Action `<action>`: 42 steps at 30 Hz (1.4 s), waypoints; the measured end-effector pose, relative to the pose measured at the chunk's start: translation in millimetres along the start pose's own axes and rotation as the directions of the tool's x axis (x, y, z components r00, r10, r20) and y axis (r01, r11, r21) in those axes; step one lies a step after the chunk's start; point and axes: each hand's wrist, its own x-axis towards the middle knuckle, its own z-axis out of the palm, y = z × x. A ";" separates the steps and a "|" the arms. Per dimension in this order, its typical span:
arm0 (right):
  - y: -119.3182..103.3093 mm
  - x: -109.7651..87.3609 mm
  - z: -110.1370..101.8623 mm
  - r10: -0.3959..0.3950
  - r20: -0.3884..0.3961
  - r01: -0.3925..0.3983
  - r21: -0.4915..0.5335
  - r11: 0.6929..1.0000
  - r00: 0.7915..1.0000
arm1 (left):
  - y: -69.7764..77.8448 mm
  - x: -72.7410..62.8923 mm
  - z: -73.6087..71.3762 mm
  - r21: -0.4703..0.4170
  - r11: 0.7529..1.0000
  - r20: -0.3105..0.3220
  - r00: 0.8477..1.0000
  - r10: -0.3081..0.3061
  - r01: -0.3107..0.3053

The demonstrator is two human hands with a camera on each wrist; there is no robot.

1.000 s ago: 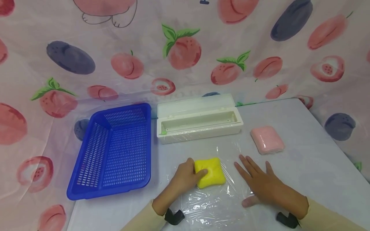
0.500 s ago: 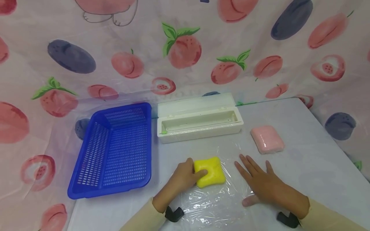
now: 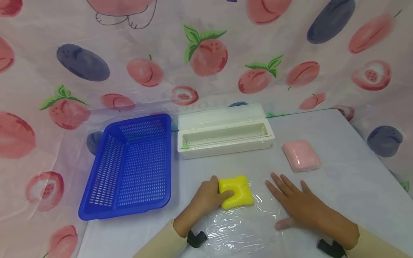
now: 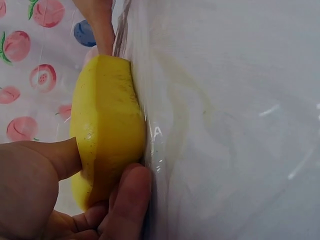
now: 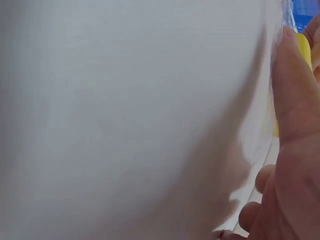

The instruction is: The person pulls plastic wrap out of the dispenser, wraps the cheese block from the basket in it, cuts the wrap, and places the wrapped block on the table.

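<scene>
At lower centre, the left hand point(image 3: 208, 195) is gripping the yellow block point(image 3: 241, 193) while the spread right hand point(image 3: 301, 206) is ideally steadying the film point(image 3: 240, 229).

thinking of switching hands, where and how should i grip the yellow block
Likely its right edge, pinched from the right: the yellow block lies flat with right corners jutting out uncovered, while the left hand holds the opposite side.

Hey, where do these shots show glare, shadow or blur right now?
Head: bright glints on the film; left wrist: pale glare streaks on the film, small highlight on the yellow block; right wrist: a dark, blurry-edged shadow beside the right hand.
</scene>
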 end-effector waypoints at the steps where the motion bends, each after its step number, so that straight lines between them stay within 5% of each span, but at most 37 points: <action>1: 1.9 -1.5 0.5 0.000 -0.008 0.000 0.004 1.000 1.000 | -0.1 -0.1 0.4 0.005 1.000 -0.003 1.000 -0.002 0.002; 7: 13.4 -10.7 -1.9 -0.006 -0.019 0.006 0.003 1.000 1.000 | 0.3 -1.6 1.0 0.011 1.000 -0.015 1.000 -0.007 0.007; 11: 18.2 -14.7 -6.7 -0.080 -0.085 0.080 -0.011 0.997 0.993 | 0.0 -4.5 -1.0 0.004 1.000 -0.014 1.000 0.001 -0.001; 13: 18.8 -15.9 -8.6 -0.155 -0.180 0.154 -0.017 0.988 0.972 | -0.6 -8.5 -3.8 0.003 1.000 -0.008 1.000 0.006 -0.006; 17: 14.8 -16.5 -12.6 -0.281 -0.390 0.263 -0.099 0.960 0.877 | -3.2 -25.9 -14.3 0.080 0.996 0.004 0.999 0.038 -0.038; 20: 8.3 -15.9 -17.5 -0.298 -0.439 0.250 -0.164 0.954 0.848 | -10.4 -43.8 -23.4 0.181 0.977 0.047 0.993 0.106 -0.113; 22: 3.6 -15.7 -21.2 -0.302 -0.412 0.254 -0.170 0.952 0.859 | -18.5 -56.1 -28.8 0.249 0.944 0.118 0.975 0.191 -0.215; 25: 0.0 -16.3 -22.3 -0.373 -0.324 0.348 -0.134 0.928 0.869 | -34.0 -73.7 -34.2 0.333 0.848 0.277 0.903 0.329 -0.412; 27: 0.2 -16.3 -19.4 -0.454 -0.273 0.444 -0.101 0.890 0.848 | -43.8 -84.2 -35.5 0.338 0.806 0.366 0.857 0.364 -0.487; 29: 2.1 -15.2 -14.7 -0.542 -0.242 0.536 -0.095 0.839 0.805 | -51.5 -91.4 -35.0 0.341 0.777 0.417 0.826 0.380 -0.530; 32: 5.2 -12.3 -7.0 -0.619 -0.254 0.610 -0.122 0.783 0.743 | -58.5 -96.0 -32.0 0.329 0.767 0.416 0.813 0.407 -0.552; 35: 6.8 -8.8 -1.6 -0.647 -0.279 0.635 -0.147 0.759 0.709 | -62.6 -95.8 -27.6 0.359 0.696 0.384 0.778 0.497 -0.622; 40: 6.3 -5.6 0.3 -0.629 -0.242 0.630 -0.085 0.772 0.739 | -66.7 -93.9 -19.5 0.399 0.631 0.337 0.747 0.573 -0.665; 42: 5.7 -5.5 -0.4 -0.616 -0.223 0.621 -0.058 0.782 0.755 | -66.8 -94.0 -20.0 0.375 0.656 0.340 0.756 0.560 -0.655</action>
